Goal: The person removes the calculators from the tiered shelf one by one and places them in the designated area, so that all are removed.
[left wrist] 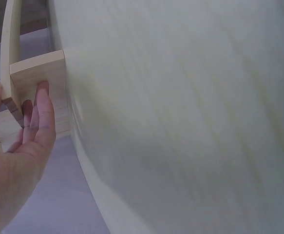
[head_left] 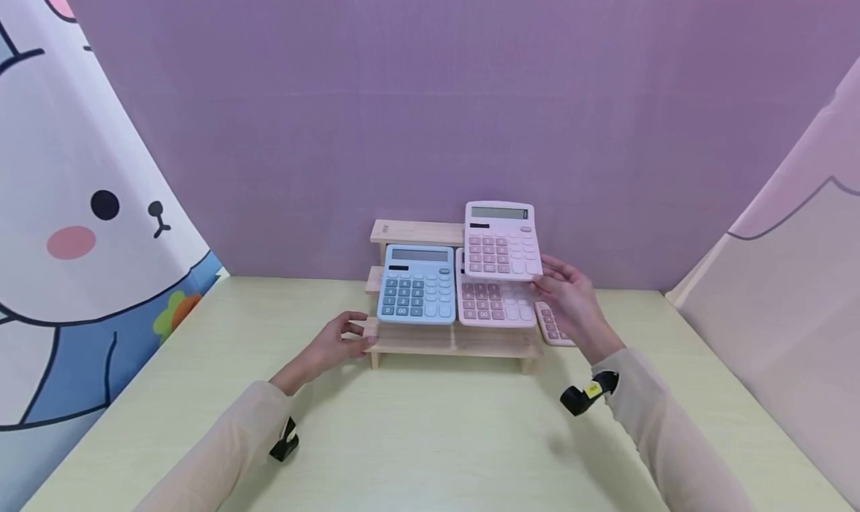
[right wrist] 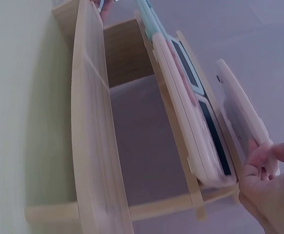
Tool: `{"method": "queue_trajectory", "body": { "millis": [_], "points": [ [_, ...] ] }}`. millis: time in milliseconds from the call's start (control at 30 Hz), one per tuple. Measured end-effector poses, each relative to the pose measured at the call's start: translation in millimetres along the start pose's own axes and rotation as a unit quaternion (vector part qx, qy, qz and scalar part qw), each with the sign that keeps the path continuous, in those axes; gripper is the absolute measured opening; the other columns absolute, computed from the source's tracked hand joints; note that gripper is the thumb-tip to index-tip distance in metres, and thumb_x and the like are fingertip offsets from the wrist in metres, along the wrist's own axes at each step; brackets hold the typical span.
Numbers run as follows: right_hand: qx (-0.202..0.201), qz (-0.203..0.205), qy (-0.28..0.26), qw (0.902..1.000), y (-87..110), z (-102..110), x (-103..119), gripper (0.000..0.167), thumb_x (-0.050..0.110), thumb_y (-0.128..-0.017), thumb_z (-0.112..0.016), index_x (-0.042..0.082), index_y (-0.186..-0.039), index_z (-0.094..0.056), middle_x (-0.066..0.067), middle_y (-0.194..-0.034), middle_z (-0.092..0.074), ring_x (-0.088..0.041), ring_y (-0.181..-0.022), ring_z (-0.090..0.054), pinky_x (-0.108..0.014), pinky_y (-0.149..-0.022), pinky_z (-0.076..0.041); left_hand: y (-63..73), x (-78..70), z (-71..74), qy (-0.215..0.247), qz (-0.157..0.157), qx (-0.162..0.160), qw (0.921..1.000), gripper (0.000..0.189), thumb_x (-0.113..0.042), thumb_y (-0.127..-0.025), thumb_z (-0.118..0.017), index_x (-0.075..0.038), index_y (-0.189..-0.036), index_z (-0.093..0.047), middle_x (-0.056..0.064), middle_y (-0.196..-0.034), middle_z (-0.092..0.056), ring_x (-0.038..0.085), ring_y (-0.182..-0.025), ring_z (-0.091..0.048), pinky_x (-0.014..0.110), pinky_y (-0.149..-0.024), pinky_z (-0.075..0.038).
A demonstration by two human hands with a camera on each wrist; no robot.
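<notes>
A tiered wooden rack [head_left: 463, 340] stands on the table. My left hand [head_left: 339, 338] grips the left end of its lowest shelf, thumb on one face and fingers behind, as the left wrist view shows. My right hand [head_left: 571, 299] pinches a pink calculator [head_left: 502, 239] by its lower right corner. That calculator is held above the top shelf and stands apart from the rack in the right wrist view. On the middle shelf a blue calculator [head_left: 416, 284] leans beside another pink calculator [head_left: 497, 303], whose upper part is covered by the held one.
One more pink calculator [head_left: 555, 325] is partly hidden behind the rack's right end. A purple backdrop [head_left: 430, 124] rises behind the pale table [head_left: 430, 437]. Printed cartoon curtains hang at the left [head_left: 101, 288] and right sides.
</notes>
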State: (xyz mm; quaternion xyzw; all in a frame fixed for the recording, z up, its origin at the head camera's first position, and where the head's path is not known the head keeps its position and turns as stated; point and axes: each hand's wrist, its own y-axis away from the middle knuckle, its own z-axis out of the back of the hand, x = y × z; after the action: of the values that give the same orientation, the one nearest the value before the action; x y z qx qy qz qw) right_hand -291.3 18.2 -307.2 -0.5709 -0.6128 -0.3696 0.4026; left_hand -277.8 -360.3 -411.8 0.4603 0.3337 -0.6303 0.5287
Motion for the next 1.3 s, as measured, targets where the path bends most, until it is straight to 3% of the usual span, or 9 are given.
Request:
{"method": "queue_trajectory", "body": {
  "millis": [267,633,1300],
  "points": [
    [0.005,0.014,0.003,0.9999,4.2,18.7,2.2,0.048,-0.013,-0.086,-0.048,0.002,-0.130,-0.035,-0.004,-0.097,-0.058,-0.011,-0.084,-0.060,-0.019,-0.083,-0.053,-2.8,2.5,-0.1,0.000,-0.004,0.001,1.0000,0.061,-0.019,-0.087,-0.063,0.000,-0.136,-0.031,0.021,-0.114,-0.049,0.016,-0.084,-0.061,0.031,-0.079,-0.057],
    [0.010,0.026,-0.029,0.9992,11.6,37.3,9.0,0.040,-0.015,-0.086,-0.046,0.002,-0.121,-0.038,-0.005,-0.086,-0.061,-0.014,-0.077,-0.061,-0.021,-0.075,-0.054,-4.2,4.0,0.4,-0.001,-0.011,0.005,0.9999,0.062,-0.020,-0.087,-0.063,0.002,-0.135,-0.031,0.022,-0.115,-0.048,0.016,-0.085,-0.060,0.032,-0.079,-0.057],
    [0.054,0.067,-0.044,0.9954,21.3,83.8,19.2,0.028,-0.014,-0.089,-0.042,0.004,-0.108,-0.052,-0.009,-0.088,-0.066,-0.016,-0.078,-0.064,-0.021,-0.072,-0.055,-3.3,3.2,0.9,0.009,-0.022,0.011,0.9997,0.061,-0.017,-0.088,-0.061,0.004,-0.136,-0.029,0.023,-0.115,-0.048,0.015,-0.085,-0.060,0.033,-0.079,-0.057]
  ]
}}
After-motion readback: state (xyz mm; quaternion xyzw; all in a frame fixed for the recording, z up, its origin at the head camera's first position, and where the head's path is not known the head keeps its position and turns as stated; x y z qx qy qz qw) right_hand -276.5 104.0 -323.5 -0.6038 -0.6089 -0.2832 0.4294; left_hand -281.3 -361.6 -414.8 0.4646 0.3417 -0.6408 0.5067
